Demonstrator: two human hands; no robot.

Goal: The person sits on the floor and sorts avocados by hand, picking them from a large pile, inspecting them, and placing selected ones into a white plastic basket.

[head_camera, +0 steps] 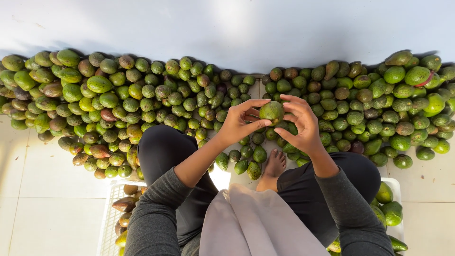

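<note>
Two hands on one avocado (272, 112) here, held up in the air above the gap in the middle of the big heap of avocados (118, 104) that runs along the wall edge of the floor (42, 189). The left hand (239, 124) cups it from the side with the thumb under and the fingers curled over the top. The right hand (302, 124) is only half on it, fingertips touching the right side, the other fingers fanned out loose. So the left is doing the real gripping and the right is more of a light pinch.

What could go wrong, I reckon: that grip is mostly fingertips, so if the fruit gets turned and one hand lets go, it could slip and drop onto the pile or the tiles and bruise. It hangs right above a bare foot (275, 167) too, so that's where it'd probably land. The heap also looks steep near the knees, and a nudge from a leg could send a few rolling across the floor.

Pose-wise, both forearms come up from the lap in grey sleeves, elbows bent, wrists angled inward so the palms roughly face each other. A white crate (110, 208) sits by the near-left edge of the floor with brownish fruit in it, and another one (395, 189) by the near-right holds green ones.
</note>
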